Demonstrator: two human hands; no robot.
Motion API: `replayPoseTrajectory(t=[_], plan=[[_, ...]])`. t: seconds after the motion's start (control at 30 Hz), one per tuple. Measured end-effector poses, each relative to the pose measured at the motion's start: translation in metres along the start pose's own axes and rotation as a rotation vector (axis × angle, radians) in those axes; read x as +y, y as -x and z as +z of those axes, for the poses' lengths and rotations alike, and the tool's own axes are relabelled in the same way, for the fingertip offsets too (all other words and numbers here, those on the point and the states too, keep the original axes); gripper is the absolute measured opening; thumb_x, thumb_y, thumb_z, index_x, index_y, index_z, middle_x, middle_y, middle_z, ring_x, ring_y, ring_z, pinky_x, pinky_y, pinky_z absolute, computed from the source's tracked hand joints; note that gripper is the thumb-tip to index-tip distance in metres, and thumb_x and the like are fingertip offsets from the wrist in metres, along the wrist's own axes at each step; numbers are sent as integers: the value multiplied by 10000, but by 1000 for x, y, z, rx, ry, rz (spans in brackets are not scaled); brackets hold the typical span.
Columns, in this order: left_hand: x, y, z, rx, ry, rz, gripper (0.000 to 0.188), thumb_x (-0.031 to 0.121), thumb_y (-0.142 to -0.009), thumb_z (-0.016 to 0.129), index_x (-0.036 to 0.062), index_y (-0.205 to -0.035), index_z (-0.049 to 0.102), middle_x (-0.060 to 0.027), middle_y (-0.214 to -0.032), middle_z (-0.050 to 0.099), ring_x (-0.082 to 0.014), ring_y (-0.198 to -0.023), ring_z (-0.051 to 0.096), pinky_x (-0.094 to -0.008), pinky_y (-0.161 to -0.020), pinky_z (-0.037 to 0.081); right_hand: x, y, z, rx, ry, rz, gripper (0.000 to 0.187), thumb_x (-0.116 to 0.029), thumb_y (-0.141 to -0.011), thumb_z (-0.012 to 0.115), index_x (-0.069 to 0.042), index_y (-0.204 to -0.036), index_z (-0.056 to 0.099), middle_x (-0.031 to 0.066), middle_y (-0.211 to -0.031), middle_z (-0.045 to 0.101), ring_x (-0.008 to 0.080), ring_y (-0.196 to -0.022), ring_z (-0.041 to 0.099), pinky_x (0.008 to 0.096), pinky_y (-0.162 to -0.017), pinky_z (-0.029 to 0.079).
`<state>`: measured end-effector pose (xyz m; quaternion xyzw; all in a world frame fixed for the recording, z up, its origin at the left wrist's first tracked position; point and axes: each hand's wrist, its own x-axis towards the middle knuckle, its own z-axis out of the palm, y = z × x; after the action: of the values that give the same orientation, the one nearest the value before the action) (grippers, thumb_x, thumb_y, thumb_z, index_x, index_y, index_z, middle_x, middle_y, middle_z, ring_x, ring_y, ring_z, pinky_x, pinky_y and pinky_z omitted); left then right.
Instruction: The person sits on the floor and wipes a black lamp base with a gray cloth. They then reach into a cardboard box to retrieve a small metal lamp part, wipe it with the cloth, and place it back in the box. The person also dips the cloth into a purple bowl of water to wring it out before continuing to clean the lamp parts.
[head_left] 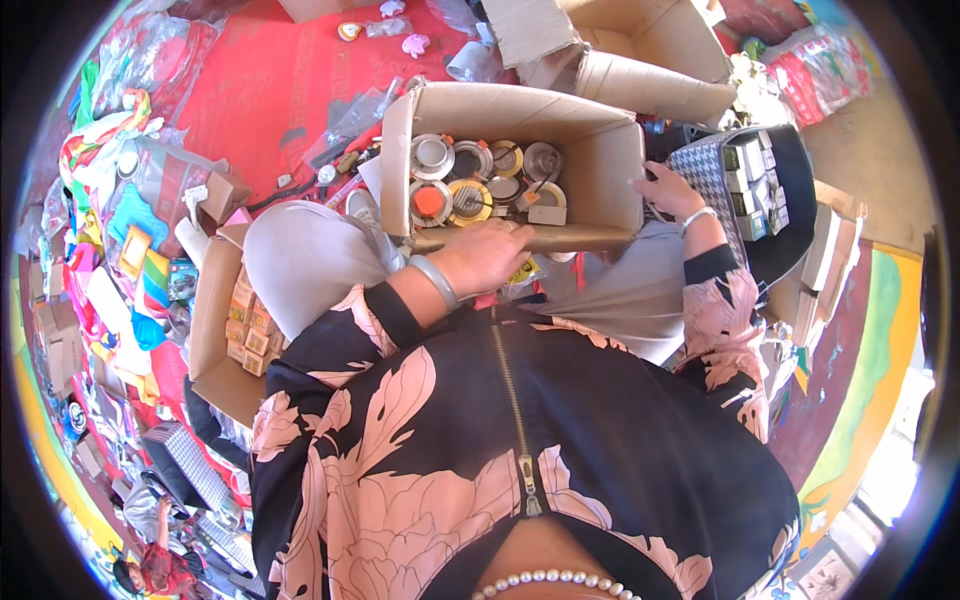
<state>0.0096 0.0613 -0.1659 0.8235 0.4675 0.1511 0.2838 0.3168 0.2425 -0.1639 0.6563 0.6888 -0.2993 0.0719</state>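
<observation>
An open cardboard box [520,105] stands between my knees. Several round lamp fittings [470,200], silver or yellow-rimmed, lie gathered in its left half; one has an orange centre. Wires and a small white block [546,215] lie among them. My left hand [485,258] is closed over the near rim, its fingertips curled at the edge and its thumb hidden. At the right wall, my right hand [672,192] has its fingers bent around the rim. Neither hand touches a fitting.
On the right stands a houndstooth-patterned bin [700,160] holding small boxes. Another open carton [650,85] is behind. By my left knee, a carton [210,350] holds small orange packs. Clutter covers the far left, with another person [165,570] at lower left.
</observation>
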Motion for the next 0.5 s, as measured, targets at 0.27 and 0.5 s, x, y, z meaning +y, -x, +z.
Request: replayPoseTrajectory(t=[0.27,0.5], plan=[[6,1,2,-140,-110,-157,260,232,-849,483,41,-1020,525,-163,-815,594,-326,-790,579,-438,-706,460,44,-59,42,-257,214,-127,516,-406,-736,578,-52,-1110,590,188,-1082,606,309,-996,590,359,-869,450],[-19,13,-12,340,-37,-28,243,203,-836,524,0,-969,538,-179,-899,573,-344,-832,560,-425,-753,446,32,-82,56,-208,119,-327,274,-250,-747,566,-40,-899,656,178,-928,646,310,-825,629,388,-701,490]])
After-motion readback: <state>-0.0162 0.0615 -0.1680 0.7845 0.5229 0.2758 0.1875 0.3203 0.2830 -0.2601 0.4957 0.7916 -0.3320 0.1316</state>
